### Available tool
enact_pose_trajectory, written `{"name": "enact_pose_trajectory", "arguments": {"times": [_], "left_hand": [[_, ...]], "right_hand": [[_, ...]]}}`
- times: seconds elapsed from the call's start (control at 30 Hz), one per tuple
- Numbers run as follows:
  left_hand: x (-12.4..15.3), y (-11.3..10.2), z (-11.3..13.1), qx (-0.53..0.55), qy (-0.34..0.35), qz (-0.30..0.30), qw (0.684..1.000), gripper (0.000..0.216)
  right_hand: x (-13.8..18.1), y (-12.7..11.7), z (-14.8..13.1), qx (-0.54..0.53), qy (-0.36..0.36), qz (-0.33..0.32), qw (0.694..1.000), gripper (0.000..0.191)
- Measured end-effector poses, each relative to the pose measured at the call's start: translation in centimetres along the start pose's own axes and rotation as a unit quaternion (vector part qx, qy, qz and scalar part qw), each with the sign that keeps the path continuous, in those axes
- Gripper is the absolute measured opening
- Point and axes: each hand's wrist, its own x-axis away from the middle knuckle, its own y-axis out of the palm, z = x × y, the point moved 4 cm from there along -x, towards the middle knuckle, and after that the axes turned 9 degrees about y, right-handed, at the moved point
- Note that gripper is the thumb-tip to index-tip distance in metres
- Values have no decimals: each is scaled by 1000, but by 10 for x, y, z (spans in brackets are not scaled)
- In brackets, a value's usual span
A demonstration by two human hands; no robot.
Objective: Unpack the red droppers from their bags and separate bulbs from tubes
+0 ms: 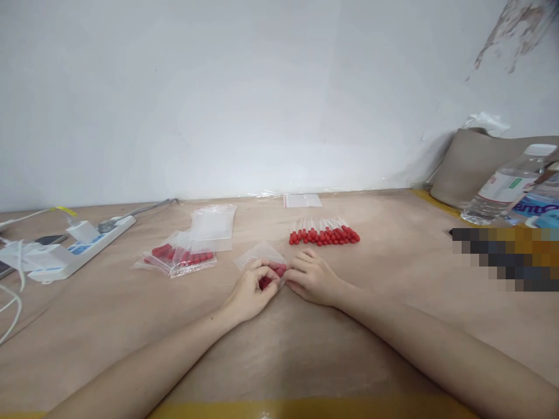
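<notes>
A small clear zip bag (257, 254) lies between my two hands, with red-headed sticks inside it. My left hand (252, 292) curls over the bag's left side, its thumb and fingers closed on the near edge. From the right, my right hand (313, 279) pinches the same edge near its corner. Fingers hide part of the bag and its contents. Just beyond my right hand, several sticks with red heads and thin clear stems (324, 235) lie in a row, heads toward me. To the left, filled clear bags (192, 265) of red-headed sticks overlap one another.
A stack of flat zip bags (212, 223) rests against the filled ones. Another flat bag (303, 201) lies near the wall. At left are a power strip (105, 237), chargers and white cables. A water bottle (502, 189) and a grey-brown container (460, 166) stand at right.
</notes>
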Motion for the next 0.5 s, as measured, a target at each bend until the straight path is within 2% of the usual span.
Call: {"name": "enact_pose_trajectory", "arguments": {"times": [0.13, 0.33, 0.5], "left_hand": [[0, -1, 3, -26, 11, 0, 1000, 10], [-2, 1, 10, -87, 78, -14, 993, 7], [-3, 4, 13, -92, 87, -2, 992, 11]], "right_hand": [[2, 0, -1, -1, -12, 1, 1000, 21], [2, -1, -1, -13, -23, 30, 999, 16], [0, 5, -3, -1, -30, 16, 999, 17]]}}
